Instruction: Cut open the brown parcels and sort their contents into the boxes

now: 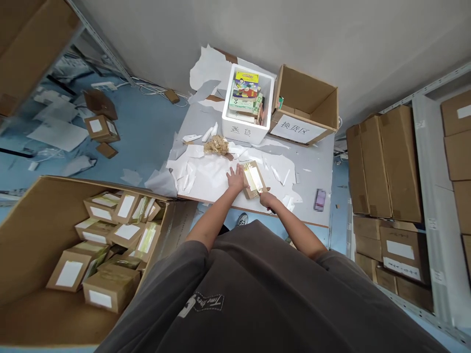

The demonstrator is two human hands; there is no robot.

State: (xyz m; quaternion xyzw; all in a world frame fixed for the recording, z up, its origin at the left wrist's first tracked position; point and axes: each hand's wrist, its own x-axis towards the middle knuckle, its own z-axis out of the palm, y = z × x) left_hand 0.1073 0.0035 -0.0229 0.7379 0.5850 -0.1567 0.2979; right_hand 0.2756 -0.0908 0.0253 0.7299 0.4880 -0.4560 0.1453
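Observation:
A small brown cardboard box (253, 180) with a white label and clear tape lies on the white table (312, 164). My left hand (236, 179) rests against its left side, fingers spread. At the box's lower right corner, my right hand (268, 200) is closed round a dark-handled tool that is mostly hidden by the fingers. Crumpled brown paper (216, 145) and torn white paper scraps (202, 169) lie beyond and to the left of the box.
A white foam box (246, 132) of colourful packets and an open carton (307, 132) stand at the table's back. A purple blurred item (320, 200) lies right. A large carton (22, 220) of parcels is at left; shelves (423, 162) of boxes stand right.

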